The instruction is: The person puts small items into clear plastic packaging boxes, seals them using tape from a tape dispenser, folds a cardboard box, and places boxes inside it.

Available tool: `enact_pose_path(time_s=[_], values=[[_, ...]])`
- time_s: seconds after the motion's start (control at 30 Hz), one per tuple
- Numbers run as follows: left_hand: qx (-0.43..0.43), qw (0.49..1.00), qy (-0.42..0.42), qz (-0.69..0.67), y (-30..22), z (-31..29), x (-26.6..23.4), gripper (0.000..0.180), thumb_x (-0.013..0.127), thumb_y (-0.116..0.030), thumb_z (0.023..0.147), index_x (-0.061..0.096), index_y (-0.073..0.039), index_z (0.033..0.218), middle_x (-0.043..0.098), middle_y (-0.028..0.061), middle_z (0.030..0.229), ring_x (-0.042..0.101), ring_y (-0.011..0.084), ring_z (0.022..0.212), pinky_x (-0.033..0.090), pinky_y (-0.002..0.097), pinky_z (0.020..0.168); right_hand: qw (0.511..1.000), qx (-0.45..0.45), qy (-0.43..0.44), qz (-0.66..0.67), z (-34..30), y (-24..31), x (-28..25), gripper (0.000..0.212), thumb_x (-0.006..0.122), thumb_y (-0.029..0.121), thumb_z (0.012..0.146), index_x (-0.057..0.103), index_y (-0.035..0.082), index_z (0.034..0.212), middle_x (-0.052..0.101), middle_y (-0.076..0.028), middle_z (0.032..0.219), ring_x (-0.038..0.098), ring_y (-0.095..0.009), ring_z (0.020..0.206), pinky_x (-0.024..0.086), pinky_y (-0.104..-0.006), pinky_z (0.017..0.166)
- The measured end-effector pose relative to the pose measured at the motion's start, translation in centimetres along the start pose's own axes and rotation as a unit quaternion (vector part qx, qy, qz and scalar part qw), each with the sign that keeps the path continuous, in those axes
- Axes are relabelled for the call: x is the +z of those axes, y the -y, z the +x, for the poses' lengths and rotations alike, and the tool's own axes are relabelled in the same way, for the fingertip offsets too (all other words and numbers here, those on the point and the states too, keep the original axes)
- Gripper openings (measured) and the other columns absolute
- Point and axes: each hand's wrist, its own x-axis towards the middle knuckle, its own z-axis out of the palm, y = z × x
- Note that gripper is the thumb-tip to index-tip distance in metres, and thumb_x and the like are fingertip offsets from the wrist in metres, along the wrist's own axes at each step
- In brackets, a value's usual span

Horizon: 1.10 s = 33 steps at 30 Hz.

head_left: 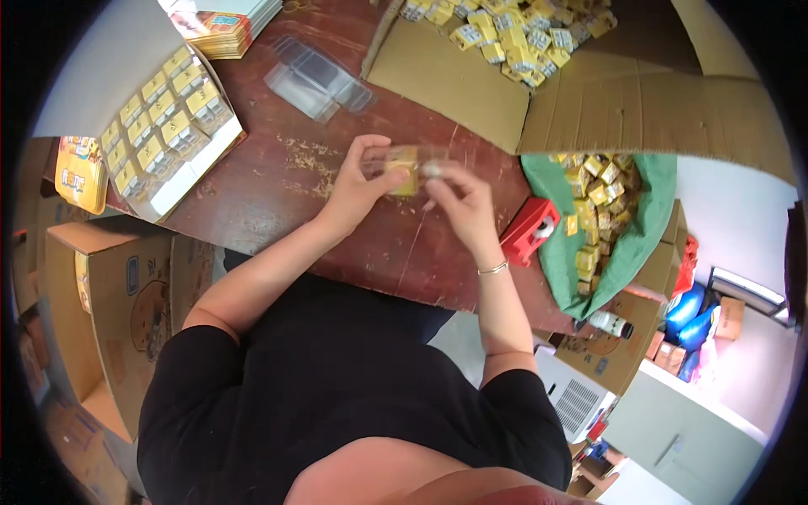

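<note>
My left hand grips a clear plastic box over the middle of the table, thumb in front and fingers behind. A small yellow packet shows in or against the clear box; motion blur hides which. At the box's right end my right hand has its fingertips pinched together, with a small whitish spot at them that is too smeared to name. Beyond my hands, several clear plastic cases lie on the table. A red tape dispenser with a white roll stands right of my right hand.
A display carton of filled clear boxes stands at left, near stacked printed cards. A large cardboard box of yellow packets is at far right. A green sack of yellow packets sits beside the worn red table.
</note>
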Motion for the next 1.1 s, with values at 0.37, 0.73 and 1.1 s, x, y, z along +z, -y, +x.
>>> enact_pose_path(time_s=[0.37, 0.73, 1.1], values=[[-0.132, 0.966, 0.143, 0.169, -1.1, -0.3, -7.6, 0.046, 0.066, -0.009, 0.087, 0.047, -0.009, 0.128, 0.057, 0.0036, 0.107, 0.056, 0.0122, 0.1, 0.046, 0.028, 0.087, 0.939, 0.138, 0.187, -0.255, 17.6, 5.5, -5.4, 0.023, 0.059, 0.018, 0.088, 0.065, 0.001, 0.102, 0.069, -0.014, 0.106, 0.066, -0.019, 0.1, 0.055, -0.0336, 0.077], [-0.251, 0.941, 0.161, -0.161, -3.5, -2.5, -8.3, 0.043, 0.061, -0.02, 0.092, 0.047, -0.009, 0.131, 0.059, 0.0035, 0.11, 0.059, 0.0151, 0.105, 0.049, 0.03, 0.087, 0.753, -0.137, -0.041, -0.643, 23.9, -2.3, -6.0, 0.049, 0.067, 0.031, 0.083, 0.052, 0.006, 0.123, 0.054, -0.02, 0.123, 0.057, -0.039, 0.107, 0.049, -0.0455, 0.087], [-0.185, 0.961, 0.19, 0.075, -2.0, -0.2, -6.4, 0.035, 0.063, -0.026, 0.092, 0.053, -0.009, 0.121, 0.058, 0.0019, 0.101, 0.056, 0.0097, 0.093, 0.045, 0.0259, 0.08, 0.921, -0.019, 0.026, -0.389, 3.8, -0.6, -6.9, 0.054, 0.068, -0.001, 0.069, 0.052, 0.003, 0.121, 0.054, -0.018, 0.112, 0.057, -0.033, 0.101, 0.048, -0.0349, 0.088]])
